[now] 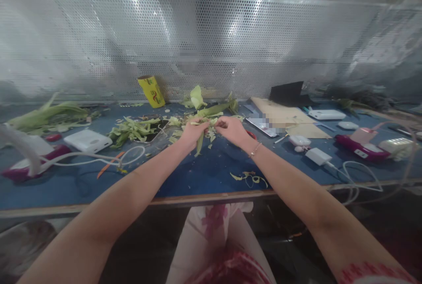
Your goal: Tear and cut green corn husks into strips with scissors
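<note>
Both forearms [145, 183] stretch forward over the blue surface [204, 178], wrists drawn near each other. The left hand [194, 132] curls around a limp, pale green leaf strip [199, 145] that hangs below it, mid-surface. The right hand [231, 128] is just beside it, fingers bent and bunched; whether it grips anything cannot be told. Ragged, ribbon-like green shreds [135, 129] lie heaped leftward. The strip's upper end is hidden; the red-patterned sleeve [372, 271] is cut off.
</note>
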Available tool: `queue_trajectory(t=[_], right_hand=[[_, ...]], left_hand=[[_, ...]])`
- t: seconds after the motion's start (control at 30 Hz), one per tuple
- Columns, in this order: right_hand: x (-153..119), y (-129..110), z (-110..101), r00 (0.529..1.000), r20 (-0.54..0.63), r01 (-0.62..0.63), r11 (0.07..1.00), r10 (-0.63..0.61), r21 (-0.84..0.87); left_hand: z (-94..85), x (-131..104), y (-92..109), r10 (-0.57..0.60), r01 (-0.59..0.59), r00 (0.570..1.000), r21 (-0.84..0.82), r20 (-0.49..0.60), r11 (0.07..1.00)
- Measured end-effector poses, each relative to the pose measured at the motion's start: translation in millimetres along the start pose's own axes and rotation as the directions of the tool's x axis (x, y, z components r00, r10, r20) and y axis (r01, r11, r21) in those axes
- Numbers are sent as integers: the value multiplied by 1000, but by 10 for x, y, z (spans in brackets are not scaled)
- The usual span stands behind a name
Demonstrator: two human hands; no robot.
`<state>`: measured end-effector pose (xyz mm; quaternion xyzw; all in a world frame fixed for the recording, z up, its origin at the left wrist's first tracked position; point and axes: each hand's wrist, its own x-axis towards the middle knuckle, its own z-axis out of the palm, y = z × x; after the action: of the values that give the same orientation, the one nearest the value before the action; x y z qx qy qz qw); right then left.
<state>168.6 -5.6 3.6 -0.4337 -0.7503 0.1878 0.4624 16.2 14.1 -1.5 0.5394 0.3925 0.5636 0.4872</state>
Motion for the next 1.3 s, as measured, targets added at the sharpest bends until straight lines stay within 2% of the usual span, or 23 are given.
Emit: queue_trajectory(t=[0.23, 0.47, 0.53, 0.67, 0.83, 1.13, 1.3], right_hand=[[22, 97, -19, 998, 21, 65, 997, -65, 30], [-1, 140, -98, 968, 212, 125, 991, -133, 50], [-10, 143, -103, 959, 235, 151, 988, -156, 37], [-5, 139, -73, 963, 217, 152, 986, -163, 68], [12, 123, -33, 985, 142, 78, 986, -99, 148], [8, 99, -11, 998, 48, 31, 986, -39, 167], [6, 112, 34, 1000, -22, 25, 988, -21, 153]], left_hand=[[0, -15, 41, -92, 93, 996, -33, 10, 995], [-7, -31, 70, -114, 114, 993, -1, 3, 993], [-14, -25, 62, -114, 114, 994, 9, 0, 993], [-23, -10, 51, -129, 129, 992, 19, 6, 991], [-2, -27, 68, -142, 143, 989, -17, 36, 990], [4, -47, 67, -142, 144, 989, -41, 48, 989], [18, -60, 83, -136, 137, 991, -61, 17, 989]])
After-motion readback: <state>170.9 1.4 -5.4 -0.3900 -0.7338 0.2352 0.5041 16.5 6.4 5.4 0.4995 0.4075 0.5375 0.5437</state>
